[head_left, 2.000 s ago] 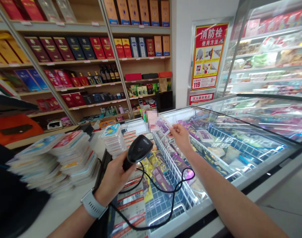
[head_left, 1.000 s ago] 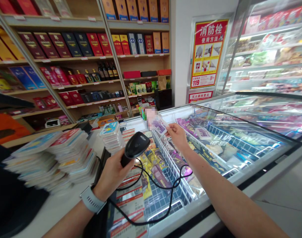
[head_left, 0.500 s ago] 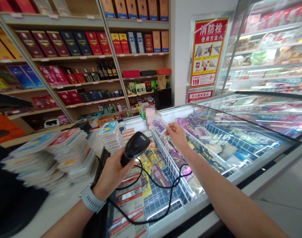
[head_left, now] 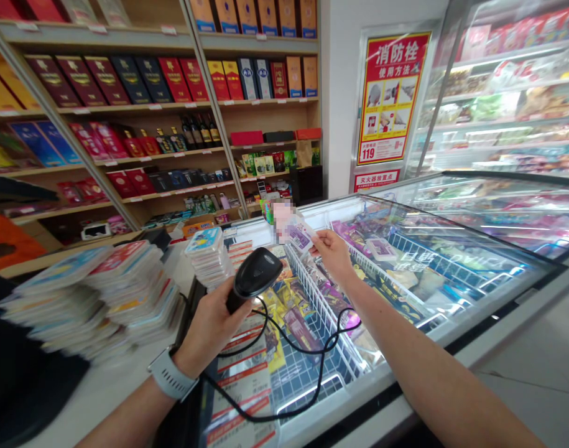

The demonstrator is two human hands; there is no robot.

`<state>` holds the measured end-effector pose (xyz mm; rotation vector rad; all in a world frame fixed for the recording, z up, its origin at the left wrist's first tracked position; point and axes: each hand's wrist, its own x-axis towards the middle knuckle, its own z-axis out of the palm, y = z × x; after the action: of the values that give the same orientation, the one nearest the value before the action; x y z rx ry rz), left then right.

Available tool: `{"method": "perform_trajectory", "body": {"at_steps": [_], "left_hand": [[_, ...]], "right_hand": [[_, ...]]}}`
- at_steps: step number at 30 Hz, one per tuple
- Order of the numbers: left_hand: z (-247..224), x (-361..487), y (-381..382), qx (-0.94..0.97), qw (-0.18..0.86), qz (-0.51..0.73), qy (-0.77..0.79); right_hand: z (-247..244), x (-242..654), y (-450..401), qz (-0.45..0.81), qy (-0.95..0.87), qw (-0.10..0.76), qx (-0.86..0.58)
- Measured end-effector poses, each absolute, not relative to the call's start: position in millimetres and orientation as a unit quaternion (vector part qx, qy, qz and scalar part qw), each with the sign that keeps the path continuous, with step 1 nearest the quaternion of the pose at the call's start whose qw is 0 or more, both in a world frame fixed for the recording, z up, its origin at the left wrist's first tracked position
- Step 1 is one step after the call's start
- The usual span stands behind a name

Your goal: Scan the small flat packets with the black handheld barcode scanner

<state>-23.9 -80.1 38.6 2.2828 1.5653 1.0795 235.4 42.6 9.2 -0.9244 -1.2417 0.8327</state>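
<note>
Left hand (head_left: 210,330) keeps barcode scanner (head_left: 256,274), right hand (head_left: 333,255) card (head_left: 299,238).

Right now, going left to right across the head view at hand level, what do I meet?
Stacked flat packs → left hand → black barcode scanner in that hand → small card pinched by right hand → glass freezer lid → floor

scanner (head_left: 256,274): matt black plastic | packet (head_left: 299,238): glossy film | freezer lid (head_left: 456,249): smooth glass | shelves (head_left: 275,115): wood

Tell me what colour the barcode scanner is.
Black: the barcode scanner, clearest in the head view.
</note>
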Motion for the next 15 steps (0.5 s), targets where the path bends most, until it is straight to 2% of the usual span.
{"method": "perform_trajectory", "body": {"at_steps": [15], "left_hand": [[37.1,-25.4,-78.9,0.766,0.085,0.365,0.521]], "right_hand": [[9.9,235.9,41.7,0.365,-0.542,0.636,-0.41]]}}
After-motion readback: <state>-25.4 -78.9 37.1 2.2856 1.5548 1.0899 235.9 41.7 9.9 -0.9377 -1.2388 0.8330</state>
